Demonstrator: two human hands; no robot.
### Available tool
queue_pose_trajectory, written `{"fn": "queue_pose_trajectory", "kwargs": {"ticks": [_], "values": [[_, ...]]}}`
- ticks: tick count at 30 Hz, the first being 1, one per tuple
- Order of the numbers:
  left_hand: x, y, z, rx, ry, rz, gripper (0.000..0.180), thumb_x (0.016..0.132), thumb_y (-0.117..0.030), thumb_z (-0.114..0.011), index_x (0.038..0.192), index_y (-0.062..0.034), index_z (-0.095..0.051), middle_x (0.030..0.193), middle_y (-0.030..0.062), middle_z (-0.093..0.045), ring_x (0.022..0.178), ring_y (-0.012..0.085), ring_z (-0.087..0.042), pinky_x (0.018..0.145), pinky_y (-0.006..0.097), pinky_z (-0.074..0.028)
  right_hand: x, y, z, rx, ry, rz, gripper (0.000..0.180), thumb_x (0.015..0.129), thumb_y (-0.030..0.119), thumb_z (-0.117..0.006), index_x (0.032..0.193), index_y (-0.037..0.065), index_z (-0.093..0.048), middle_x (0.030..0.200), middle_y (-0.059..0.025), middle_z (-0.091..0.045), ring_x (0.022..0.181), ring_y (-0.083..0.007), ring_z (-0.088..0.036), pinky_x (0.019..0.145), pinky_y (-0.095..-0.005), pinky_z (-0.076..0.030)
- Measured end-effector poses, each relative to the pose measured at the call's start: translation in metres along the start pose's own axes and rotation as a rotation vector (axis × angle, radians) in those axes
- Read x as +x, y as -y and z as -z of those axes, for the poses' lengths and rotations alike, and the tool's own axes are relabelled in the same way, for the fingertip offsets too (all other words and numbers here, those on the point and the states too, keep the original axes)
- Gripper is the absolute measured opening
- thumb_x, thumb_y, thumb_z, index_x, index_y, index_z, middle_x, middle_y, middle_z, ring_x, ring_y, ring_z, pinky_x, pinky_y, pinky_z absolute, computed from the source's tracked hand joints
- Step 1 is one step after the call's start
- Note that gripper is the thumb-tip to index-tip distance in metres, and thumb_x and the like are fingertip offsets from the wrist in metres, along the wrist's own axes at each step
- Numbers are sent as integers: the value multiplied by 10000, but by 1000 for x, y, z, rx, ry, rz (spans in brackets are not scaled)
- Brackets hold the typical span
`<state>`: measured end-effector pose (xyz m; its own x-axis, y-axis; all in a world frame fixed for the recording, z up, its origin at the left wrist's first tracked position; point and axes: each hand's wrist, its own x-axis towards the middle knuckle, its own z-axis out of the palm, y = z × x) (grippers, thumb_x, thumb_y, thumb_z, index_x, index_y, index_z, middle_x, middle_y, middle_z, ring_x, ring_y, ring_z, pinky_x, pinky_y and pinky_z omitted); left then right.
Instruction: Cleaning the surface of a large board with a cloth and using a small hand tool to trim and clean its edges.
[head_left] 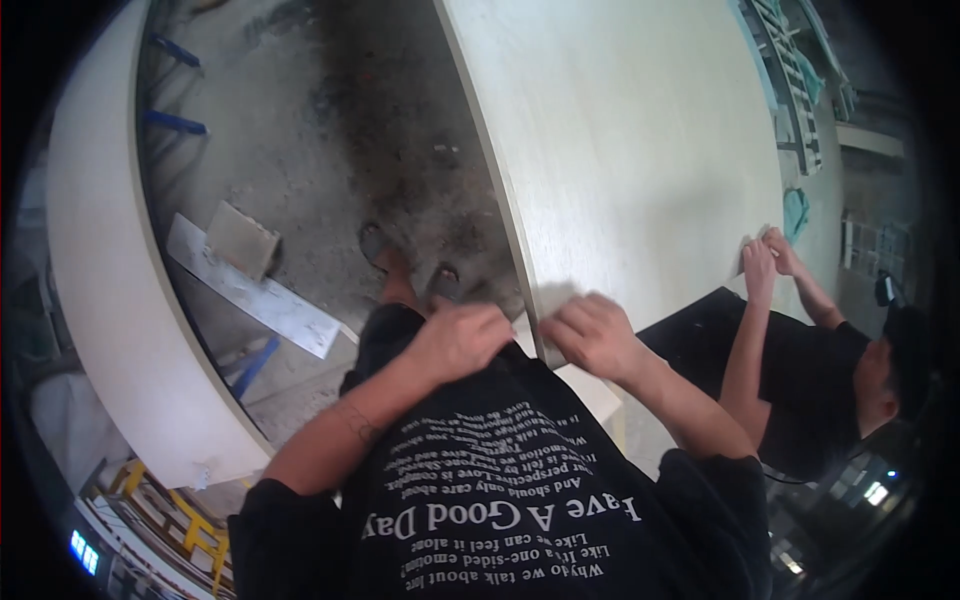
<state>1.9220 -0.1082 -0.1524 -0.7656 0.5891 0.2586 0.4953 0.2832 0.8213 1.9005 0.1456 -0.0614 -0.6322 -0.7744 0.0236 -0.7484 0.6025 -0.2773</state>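
The panel (620, 130) lies ahead at right, its far end cut off. Blurred, the right hand (592, 338) bends its fingers at the near corner; the left hand (462, 340) curls nearby. One cannot tell if they clamp anything.

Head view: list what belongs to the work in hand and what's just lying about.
Apparently in the work:
large pale panel
right hand, at the panel's near corner
left hand, curled nearby; grip unclear
co-worker's hands, at the panel's edge

Apparently lying about:
grey plank on the floor
square tan piece overlapping the plank
teal thing beyond the panel
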Motion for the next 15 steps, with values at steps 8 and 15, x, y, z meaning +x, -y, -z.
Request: {"fn": "queue_pose_trajectory", "kwargs": {"ticks": [8, 15], "values": [[-11, -34, 3, -295, 263, 133, 170, 1000, -234, -708, 1025, -66, -690, 934, 130, -681, 863, 349, -692, 744, 436, -567, -37, 35, 2, 603, -173, -305, 135, 866, 204, -850, 867, 106, -757, 755, -65, -688, 655, -295, -682, 579, -408, -541], [32, -38, 52, -515, -150, 426, 268, 1029, -176, -729, 1238, -9, -697, 920, 43, -745, 801, 92, -659, 747, 268, -551, 59, 33, 10, 850, -353, -602, 213, 932, 212, -817, 1055, 42, -780, 918, -143, -786, 790, -251, -789, 701, -328, -609]]}}
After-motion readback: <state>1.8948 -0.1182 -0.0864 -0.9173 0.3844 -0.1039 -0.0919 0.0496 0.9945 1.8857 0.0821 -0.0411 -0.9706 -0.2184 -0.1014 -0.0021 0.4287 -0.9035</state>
